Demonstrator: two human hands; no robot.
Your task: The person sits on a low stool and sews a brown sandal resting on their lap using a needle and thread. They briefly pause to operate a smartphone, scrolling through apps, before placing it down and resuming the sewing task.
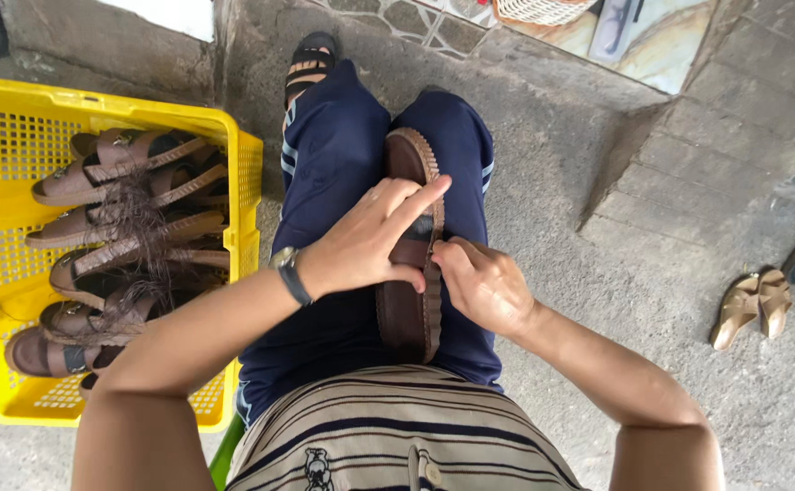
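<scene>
A brown sandal sole (408, 255) lies lengthwise on the person's lap, across dark blue trousers (334, 164). The left hand (366, 241) lies over it, index finger stretched along a strap, a wristwatch (288, 271) at the wrist. The right hand (479, 284) pinches the sole's scalloped right edge — thumb and fingertips touching it. A yellow crate (2, 236) full of brown sandals (125, 227) stands to the left; a tan pair of sandals (750, 307) lies on the concrete floor (579, 136) — well apart, right.

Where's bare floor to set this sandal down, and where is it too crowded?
Bare concrete lies right of the right hand, between the knee and the tan sandals. A narrow strip runs between the yellow crate and the left leg. The crate is crowded with brown sandals. The left hand rests on the brown sandal across the lap.
</scene>
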